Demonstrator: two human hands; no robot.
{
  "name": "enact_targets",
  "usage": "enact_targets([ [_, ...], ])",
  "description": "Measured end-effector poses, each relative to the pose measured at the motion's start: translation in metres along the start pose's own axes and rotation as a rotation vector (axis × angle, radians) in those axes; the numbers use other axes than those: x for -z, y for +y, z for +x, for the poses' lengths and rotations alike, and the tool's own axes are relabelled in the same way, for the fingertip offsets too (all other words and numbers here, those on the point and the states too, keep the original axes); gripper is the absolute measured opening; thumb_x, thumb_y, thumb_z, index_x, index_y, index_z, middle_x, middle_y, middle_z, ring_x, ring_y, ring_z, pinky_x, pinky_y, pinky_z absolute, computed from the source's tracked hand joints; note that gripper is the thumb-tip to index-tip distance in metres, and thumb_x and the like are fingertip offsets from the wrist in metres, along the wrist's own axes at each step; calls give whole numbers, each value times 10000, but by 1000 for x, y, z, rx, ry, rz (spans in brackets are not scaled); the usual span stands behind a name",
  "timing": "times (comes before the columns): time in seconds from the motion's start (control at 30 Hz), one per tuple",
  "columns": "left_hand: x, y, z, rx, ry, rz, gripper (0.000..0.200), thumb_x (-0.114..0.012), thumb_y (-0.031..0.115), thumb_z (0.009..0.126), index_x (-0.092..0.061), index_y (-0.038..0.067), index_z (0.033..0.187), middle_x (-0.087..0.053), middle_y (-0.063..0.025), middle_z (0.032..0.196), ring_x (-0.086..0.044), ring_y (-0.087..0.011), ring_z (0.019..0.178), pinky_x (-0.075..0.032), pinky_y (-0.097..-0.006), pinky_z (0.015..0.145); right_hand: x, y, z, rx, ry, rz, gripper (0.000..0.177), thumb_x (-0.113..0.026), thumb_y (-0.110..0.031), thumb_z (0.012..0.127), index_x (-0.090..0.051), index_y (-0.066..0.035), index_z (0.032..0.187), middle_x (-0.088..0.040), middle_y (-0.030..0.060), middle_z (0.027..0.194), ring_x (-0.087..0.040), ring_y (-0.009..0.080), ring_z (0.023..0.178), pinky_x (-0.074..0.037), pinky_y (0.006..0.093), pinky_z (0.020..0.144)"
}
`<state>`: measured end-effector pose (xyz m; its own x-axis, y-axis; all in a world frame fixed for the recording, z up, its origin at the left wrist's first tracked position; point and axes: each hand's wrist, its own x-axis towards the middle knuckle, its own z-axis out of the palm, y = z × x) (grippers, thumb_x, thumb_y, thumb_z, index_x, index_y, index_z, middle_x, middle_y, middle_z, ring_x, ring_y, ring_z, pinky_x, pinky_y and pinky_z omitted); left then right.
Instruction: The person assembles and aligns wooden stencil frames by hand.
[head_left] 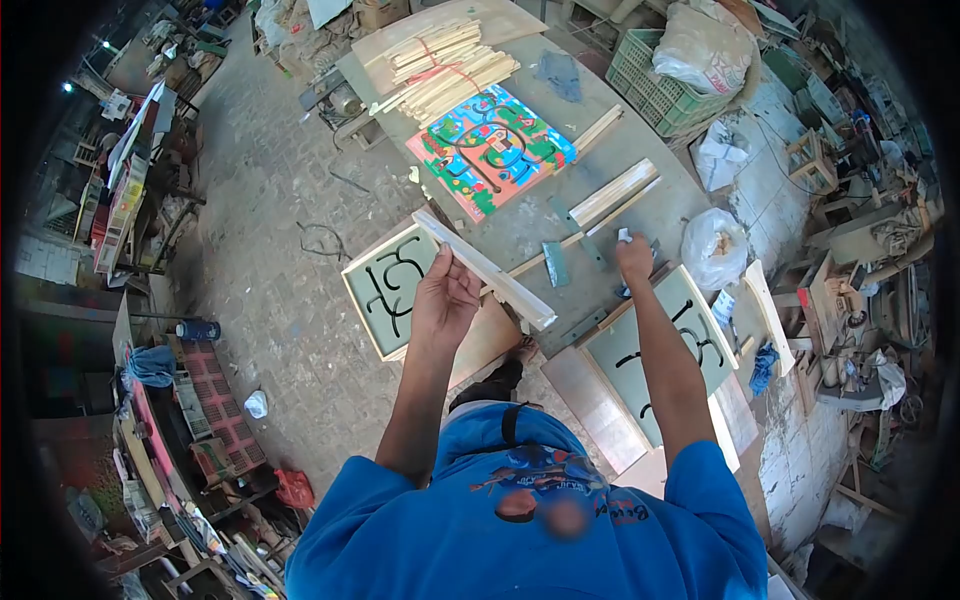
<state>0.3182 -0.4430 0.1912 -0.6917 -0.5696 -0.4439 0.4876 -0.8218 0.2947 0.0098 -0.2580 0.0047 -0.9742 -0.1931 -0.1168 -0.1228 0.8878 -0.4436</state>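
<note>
My left hand (447, 302) is closed on a long pale wooden strip (500, 280), held aslant in front of me with the thumb on its near face. Over the worktable, my right hand (634, 260) is closed, and a small whitish bit (625, 235) shows at its fingertips; what it grips I cannot make out. Near that hand, a metal clamp frame (555, 262) lies across a thin wooden bar. Below the right hand sits a wood-framed green board (648, 345) with curved black slots. Another framed board (372, 290) with black slots is to the left of my left hand.
A bundle of wooden sticks (450, 65) and a colourful printed board (495, 150) lie on the far table. Short wooden strips (612, 193) rest nearer. A green crate (640, 80) and plastic bags (714, 250) line the right side. Cluttered shelves (205, 410) stand left.
</note>
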Motion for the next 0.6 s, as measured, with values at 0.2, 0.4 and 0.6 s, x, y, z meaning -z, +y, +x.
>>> enact_targets([
  [0.2,-1,-7,23,-2,38,-14,132,-597,158,970,-609,48,1040,-696,-38,941,-690,-126,858,-600,-230,735,54,-31,-34,-252,-196,1284,248,-552,-233,882,-587,-16,997,-624,107,783,-579,214,667,-462,345,616],
  [0.4,8,-26,43,29,30,-42,122,-601,145,967,-610,53,1046,-693,-33,956,-685,-119,889,-600,-230,757,191,-102,-170,-32,-421,1446,170,-657,-96,881,-611,-22,1028,-561,-10,755,-484,70,631,-399,228,571],
  [0.6,-18,-42,41,-6,34,17,125,-612,135,960,-606,47,1049,-692,-40,982,-682,-121,924,-595,-227,786,238,-104,-205,381,-307,954,208,-703,-162,903,-672,-10,1041,-654,12,820,-565,64,732,-455,224,668],
])
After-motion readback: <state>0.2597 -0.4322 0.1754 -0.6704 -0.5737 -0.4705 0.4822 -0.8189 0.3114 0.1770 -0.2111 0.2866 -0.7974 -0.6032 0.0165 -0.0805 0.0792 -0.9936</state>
